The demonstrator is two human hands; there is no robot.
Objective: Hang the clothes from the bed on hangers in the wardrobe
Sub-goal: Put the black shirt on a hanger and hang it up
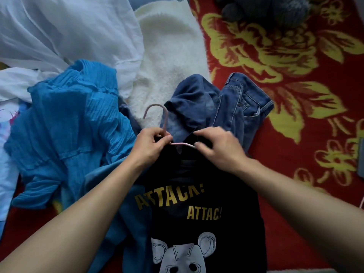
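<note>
Grip, left hand: fingers curled round the pink hanger at the foot of its hook.
Grip, right hand: fingertips pinch the neckline of the dark T-shirt beside the hanger's arm. The hand is blurred, so contact with the wire itself cannot be confirmed.
Location of item: T-shirt lies flat, print side up, on the red floral blanket, collar away from the person. The hanger is partly inside the neck with its hook outside.
Handling, T-shirt: judged light, soft and limp. It will sag and slide off an arm if not seated on both shoulders.
Handling, hanger: judged thin, light and stiff, with some flex.
Recommended hold: hanger at the hook base, shirt at the collar edge or shoulder seam.
Adjacent items: jeans just beyond the collar and a blue crinkled garment to the left, both unhung.
</note>
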